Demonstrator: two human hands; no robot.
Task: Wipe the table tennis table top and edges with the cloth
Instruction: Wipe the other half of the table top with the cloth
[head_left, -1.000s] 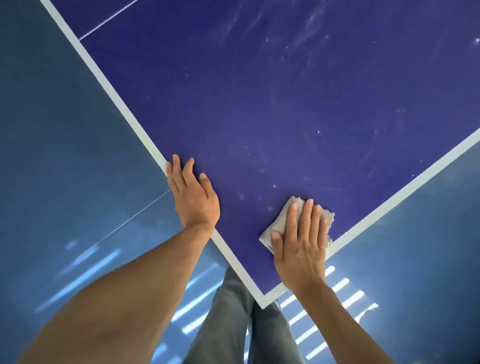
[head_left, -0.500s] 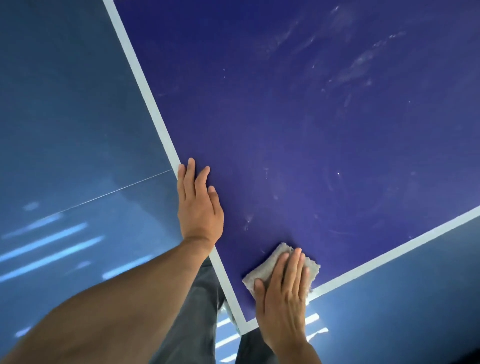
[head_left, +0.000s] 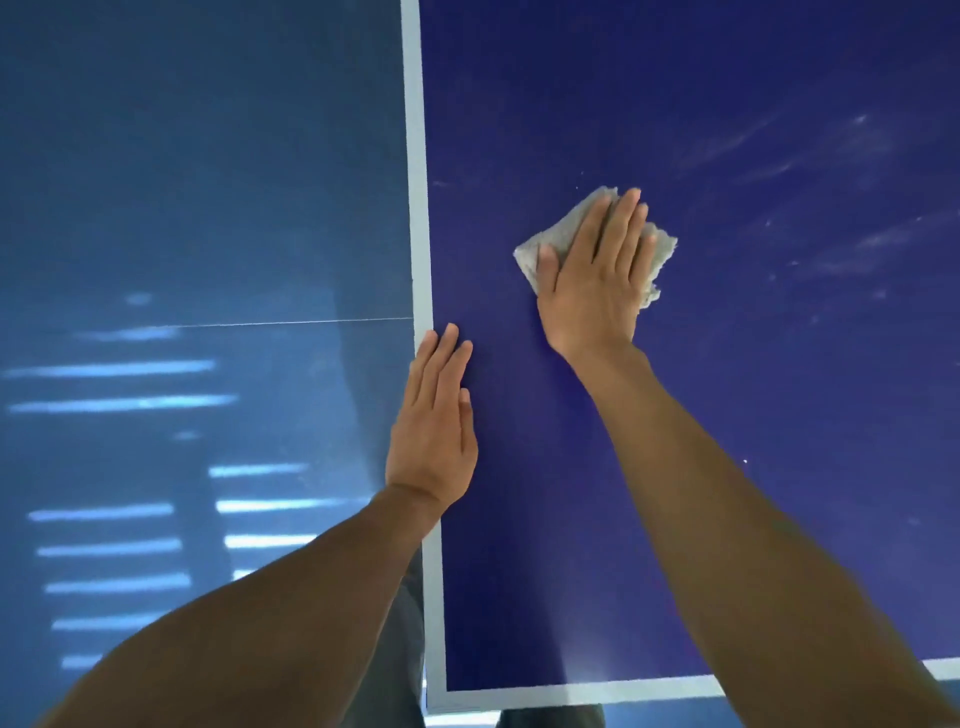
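Note:
The dark blue table tennis table top (head_left: 727, 415) fills the right of the view, bordered by a white line along its left edge (head_left: 422, 208) and near edge. My right hand (head_left: 597, 280) lies flat on a crumpled grey cloth (head_left: 660, 244), pressing it onto the table a little in from the left edge. My left hand (head_left: 434, 421) rests flat on the table at the left white line, fingers together, holding nothing. Pale dusty streaks (head_left: 779, 150) mark the surface to the right of the cloth.
A glossy blue floor (head_left: 182, 208) lies to the left, with bright striped light reflections (head_left: 119, 384) and a thin seam line. My grey trousers (head_left: 395, 675) show beside the table's near left corner (head_left: 434, 701).
My right hand has slid the cloth away from the near corner, farther up the table. My left hand stays at the left edge. The view has swung so the table edge runs upright.

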